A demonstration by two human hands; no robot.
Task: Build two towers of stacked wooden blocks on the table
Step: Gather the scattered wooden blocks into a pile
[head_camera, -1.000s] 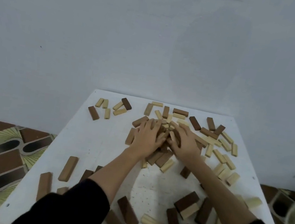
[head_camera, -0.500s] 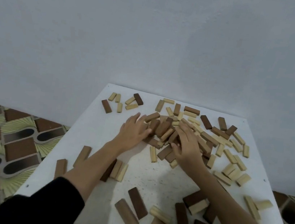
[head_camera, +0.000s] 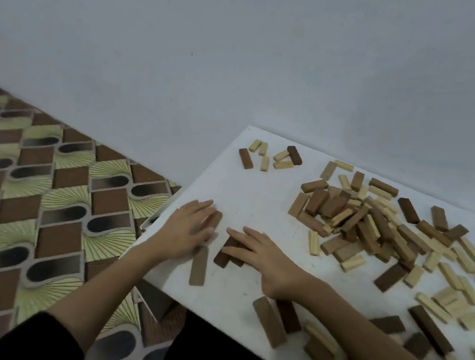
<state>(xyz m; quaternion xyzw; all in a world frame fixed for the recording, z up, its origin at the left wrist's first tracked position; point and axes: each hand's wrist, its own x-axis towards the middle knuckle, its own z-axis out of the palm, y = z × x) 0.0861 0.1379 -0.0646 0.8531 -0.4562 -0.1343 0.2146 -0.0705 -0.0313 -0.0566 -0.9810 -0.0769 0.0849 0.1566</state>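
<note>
Wall (head_camera: 249,44), plain and matte grey-blue, backs a white table (head_camera: 257,201) with a scuffed top; beside it lies floor (head_camera: 29,196) patterned in brown and yellow-green. Rectangular wooden blocks, pale and dark, lie heaped (head_camera: 375,229) at the table's far right. Left hand (head_camera: 189,231), fingers straight, rests on a brown block (head_camera: 215,219). Right hand (head_camera: 262,253) lies flat, released, over two dark blocks (head_camera: 227,253).

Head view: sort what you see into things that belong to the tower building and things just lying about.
Belongs to the job:
- left hand on brown blocks
- right hand on dark blocks
- block heap
- scattered pale blocks
- white table

Just there:
- patterned floor
- grey wall
</note>
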